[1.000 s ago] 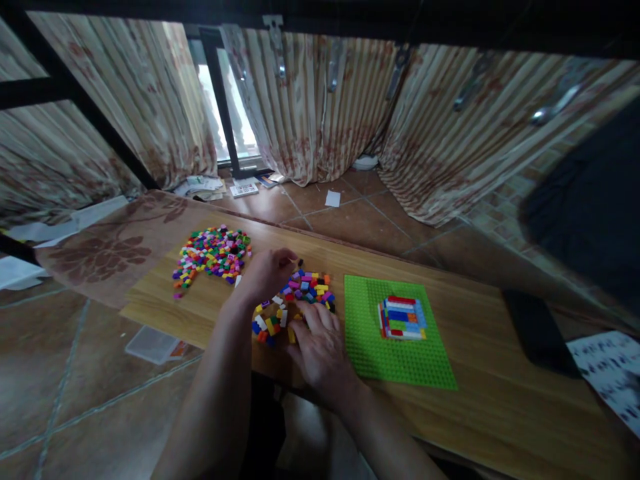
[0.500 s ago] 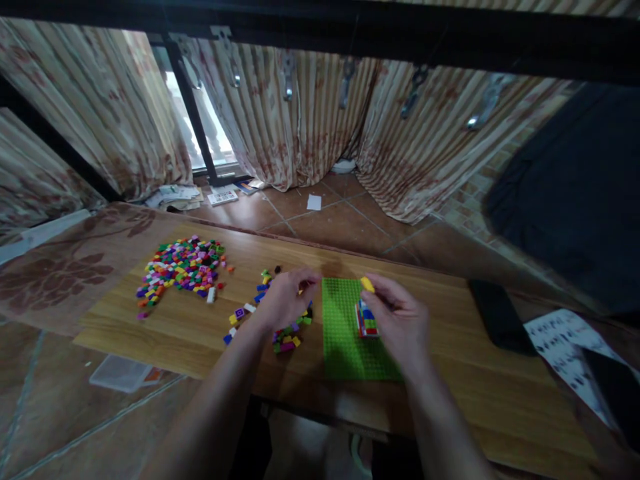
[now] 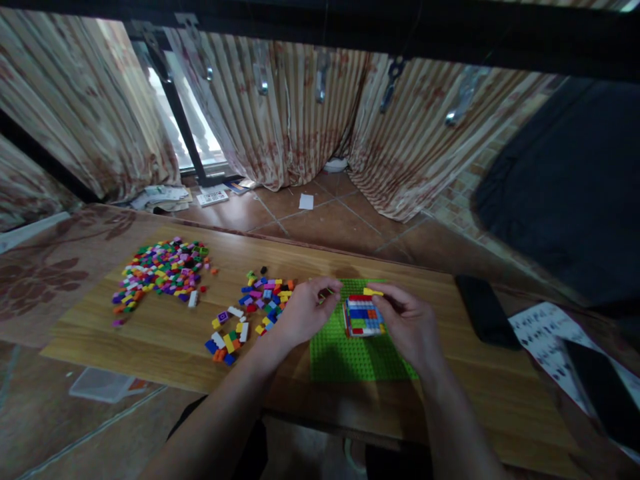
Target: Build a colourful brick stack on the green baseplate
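A green baseplate (image 3: 345, 357) lies on the wooden board (image 3: 150, 340), with a small multicoloured brick stack (image 3: 363, 315) built on it. My right hand (image 3: 407, 323) is closed in a pinch on a yellow brick (image 3: 371, 291), held at the far top edge of the stack. My left hand (image 3: 304, 312) is curled on the plate's left edge beside the stack, fingertips pinched on a small dark piece I cannot make out. Loose bricks (image 3: 250, 310) lie scattered just left of that hand.
A bigger heap of coloured bricks (image 3: 160, 270) sits at the board's far left. A black phone (image 3: 483, 310) and a printed sheet (image 3: 560, 343) lie to the right. Curtains, papers on the tiled floor and a plastic lid (image 3: 103, 385) surround the board.
My right hand lifted a yellow brick from the loose pile and carried it right to the top of the stack. My left hand shifted right from the loose bricks to the plate's edge.
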`<state>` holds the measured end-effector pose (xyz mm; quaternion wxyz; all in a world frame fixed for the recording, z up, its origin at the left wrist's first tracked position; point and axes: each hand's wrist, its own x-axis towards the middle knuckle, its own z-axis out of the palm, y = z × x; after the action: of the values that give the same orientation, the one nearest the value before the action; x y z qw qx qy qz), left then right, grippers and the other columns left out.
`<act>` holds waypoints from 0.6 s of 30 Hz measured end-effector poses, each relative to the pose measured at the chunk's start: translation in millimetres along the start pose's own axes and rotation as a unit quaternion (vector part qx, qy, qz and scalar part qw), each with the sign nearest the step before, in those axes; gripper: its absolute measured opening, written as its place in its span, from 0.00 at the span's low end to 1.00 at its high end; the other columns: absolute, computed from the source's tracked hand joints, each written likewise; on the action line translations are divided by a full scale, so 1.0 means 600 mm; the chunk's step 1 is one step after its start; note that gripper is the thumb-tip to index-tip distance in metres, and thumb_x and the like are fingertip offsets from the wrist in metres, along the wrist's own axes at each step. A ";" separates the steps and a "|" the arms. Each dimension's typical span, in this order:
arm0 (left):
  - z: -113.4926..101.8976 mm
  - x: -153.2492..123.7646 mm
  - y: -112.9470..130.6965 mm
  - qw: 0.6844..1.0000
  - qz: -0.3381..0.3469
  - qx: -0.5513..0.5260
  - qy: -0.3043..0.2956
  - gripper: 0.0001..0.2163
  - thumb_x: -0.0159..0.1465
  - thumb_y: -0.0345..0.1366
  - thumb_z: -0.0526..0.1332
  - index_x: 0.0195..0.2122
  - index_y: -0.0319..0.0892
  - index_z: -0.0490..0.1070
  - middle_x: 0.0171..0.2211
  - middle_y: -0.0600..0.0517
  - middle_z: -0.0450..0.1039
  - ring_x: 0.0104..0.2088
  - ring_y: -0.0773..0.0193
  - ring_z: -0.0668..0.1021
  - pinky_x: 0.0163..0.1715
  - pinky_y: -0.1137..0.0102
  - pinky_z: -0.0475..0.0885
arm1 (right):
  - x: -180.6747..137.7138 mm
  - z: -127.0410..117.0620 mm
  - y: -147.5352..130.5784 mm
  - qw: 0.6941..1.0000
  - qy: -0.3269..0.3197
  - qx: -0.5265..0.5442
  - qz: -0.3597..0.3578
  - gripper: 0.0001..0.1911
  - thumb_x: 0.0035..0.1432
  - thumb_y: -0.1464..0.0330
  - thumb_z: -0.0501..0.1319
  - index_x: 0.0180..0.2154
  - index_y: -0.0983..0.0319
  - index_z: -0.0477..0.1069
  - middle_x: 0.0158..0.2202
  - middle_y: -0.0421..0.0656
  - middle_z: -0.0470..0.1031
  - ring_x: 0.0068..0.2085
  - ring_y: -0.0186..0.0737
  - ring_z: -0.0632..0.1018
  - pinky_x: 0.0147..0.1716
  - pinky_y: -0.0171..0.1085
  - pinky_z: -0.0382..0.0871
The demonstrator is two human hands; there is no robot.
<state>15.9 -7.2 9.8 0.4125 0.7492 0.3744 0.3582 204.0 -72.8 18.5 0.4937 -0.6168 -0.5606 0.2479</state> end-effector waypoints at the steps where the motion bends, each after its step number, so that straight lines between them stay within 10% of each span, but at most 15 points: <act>1: 0.003 0.000 0.002 1.000 0.000 0.004 0.001 0.08 0.63 0.30 0.58 0.41 0.39 0.75 0.37 0.49 0.79 0.37 0.64 0.79 0.39 0.69 0.74 | 0.000 -0.001 -0.002 1.000 -0.007 -0.013 -0.012 0.11 0.61 0.65 0.59 0.42 0.57 0.78 0.42 0.43 0.79 0.42 0.42 0.79 0.44 0.43 0.72; 18: 0.022 -0.001 0.005 1.000 0.004 0.019 -0.022 0.09 0.64 0.30 0.58 0.41 0.41 0.77 0.38 0.49 0.79 0.39 0.63 0.79 0.43 0.69 0.73 | 0.002 -0.004 0.020 0.970 -0.083 -0.145 -0.179 0.16 0.66 0.69 0.55 0.50 0.48 0.76 0.46 0.40 0.80 0.60 0.47 0.70 0.56 0.56 0.67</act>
<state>27.5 -13.4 7.2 0.4047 0.7661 0.3690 0.3365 211.9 -71.0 9.5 0.3872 -0.5491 -0.7306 0.1217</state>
